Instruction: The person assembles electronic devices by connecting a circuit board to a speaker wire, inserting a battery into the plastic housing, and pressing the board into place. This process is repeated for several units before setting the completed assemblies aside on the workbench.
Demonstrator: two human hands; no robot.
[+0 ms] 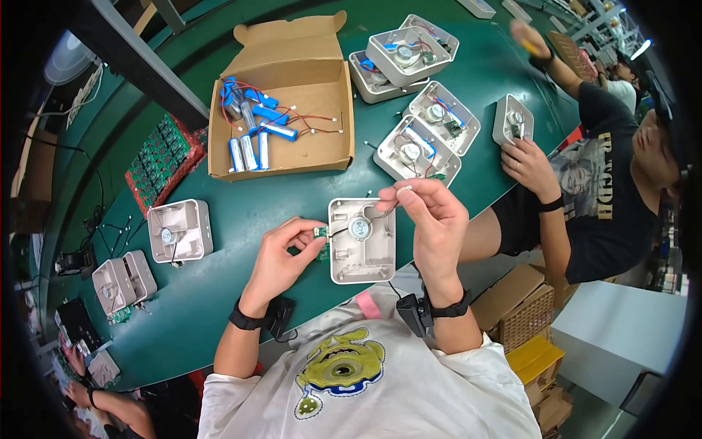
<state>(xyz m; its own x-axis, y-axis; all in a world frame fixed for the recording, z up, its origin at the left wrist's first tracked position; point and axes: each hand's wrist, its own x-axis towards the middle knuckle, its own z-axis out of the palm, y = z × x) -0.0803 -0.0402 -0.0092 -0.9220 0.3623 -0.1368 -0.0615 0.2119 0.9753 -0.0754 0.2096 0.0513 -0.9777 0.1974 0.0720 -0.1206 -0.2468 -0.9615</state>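
In front of me on the green table lies an open light-grey plastic housing (349,262) with a round speaker (360,227) in its middle. At its left edge, my left hand (279,256) pinches a small green circuit board (322,254), partly covered by the fingers. A dark wire runs from the board's side toward the speaker. My right hand (439,223) is closed above the housing's upper right corner, with thumb and index finger gripping a small white wire connector (405,190). Thin wires trail from the connector down into the housing.
A cardboard box (314,157) holds several blue battery packs (281,132). Left of it are stacked green circuit boards (161,157). More housings stand at the left (180,230) and far right (409,55). At right, a co-worker's hand (528,168) touches another housing (513,121).
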